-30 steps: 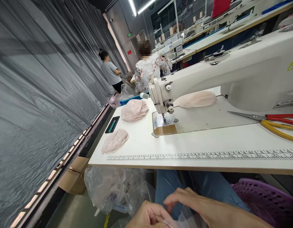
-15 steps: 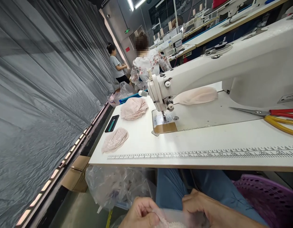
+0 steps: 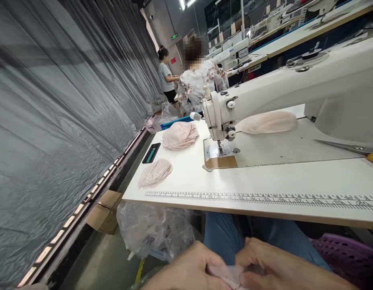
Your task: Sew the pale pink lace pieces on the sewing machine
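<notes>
Low in the view, above my lap, my left hand (image 3: 194,266) and my right hand (image 3: 266,259) are close together. Both are closed on a pale pink lace-edged fabric piece (image 3: 225,273), sheer in part, stretched in the short gap between them. Most of it is hidden by my fingers and the frame's lower edge. Beyond the table's front edge, a white sewing machine (image 3: 222,117) stands with its needle over the metal plate. A stack of pink lace pieces (image 3: 156,173) lies at the table's left, with a larger stack of pink fabric (image 3: 180,135) behind it.
Scissors (image 3: 358,149) lie right of the machine, and a folded pink fabric piece (image 3: 267,122) rests under its arm. A dark phone-like object (image 3: 151,153) is at the left edge. Below are a plastic bag (image 3: 156,229), a cardboard box (image 3: 104,213) and a purple basket (image 3: 346,251). Two people are ahead.
My left hand has moved up and right, closer to my right hand, so less fabric shows between them. The camera has turned left, shifting the table and machine rightward in view.
</notes>
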`<state>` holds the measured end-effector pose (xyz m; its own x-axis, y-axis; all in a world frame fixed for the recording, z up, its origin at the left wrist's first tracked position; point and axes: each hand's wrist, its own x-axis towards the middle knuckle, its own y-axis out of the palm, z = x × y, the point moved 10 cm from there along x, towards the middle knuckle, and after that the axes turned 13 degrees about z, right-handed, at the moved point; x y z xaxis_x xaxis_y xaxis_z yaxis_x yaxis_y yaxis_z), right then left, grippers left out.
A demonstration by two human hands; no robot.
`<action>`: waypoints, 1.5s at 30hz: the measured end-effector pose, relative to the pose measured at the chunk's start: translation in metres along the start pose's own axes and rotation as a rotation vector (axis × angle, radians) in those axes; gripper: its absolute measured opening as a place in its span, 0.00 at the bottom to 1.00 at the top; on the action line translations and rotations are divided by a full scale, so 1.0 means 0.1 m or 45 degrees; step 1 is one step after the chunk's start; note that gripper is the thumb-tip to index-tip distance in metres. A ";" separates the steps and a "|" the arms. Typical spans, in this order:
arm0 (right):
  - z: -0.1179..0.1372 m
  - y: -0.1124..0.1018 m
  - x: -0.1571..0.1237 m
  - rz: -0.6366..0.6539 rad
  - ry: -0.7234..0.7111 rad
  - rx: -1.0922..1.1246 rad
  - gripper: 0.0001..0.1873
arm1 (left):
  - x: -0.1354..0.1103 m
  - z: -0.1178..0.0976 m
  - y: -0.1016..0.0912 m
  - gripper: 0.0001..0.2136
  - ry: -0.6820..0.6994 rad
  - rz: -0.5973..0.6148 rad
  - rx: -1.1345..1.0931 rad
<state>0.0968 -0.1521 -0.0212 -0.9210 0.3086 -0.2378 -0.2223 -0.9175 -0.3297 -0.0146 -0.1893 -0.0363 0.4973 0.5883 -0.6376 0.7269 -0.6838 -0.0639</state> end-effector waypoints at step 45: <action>-0.20 0.19 0.08 0.210 -0.185 0.539 0.29 | -0.24 0.18 -0.10 0.27 0.047 0.003 -0.100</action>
<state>0.0914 -0.1621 -0.0473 -0.9835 0.1397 -0.1152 -0.1525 -0.9821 0.1102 -0.0423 -0.2043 -0.0341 0.5148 0.6034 -0.6091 0.7602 -0.6497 -0.0011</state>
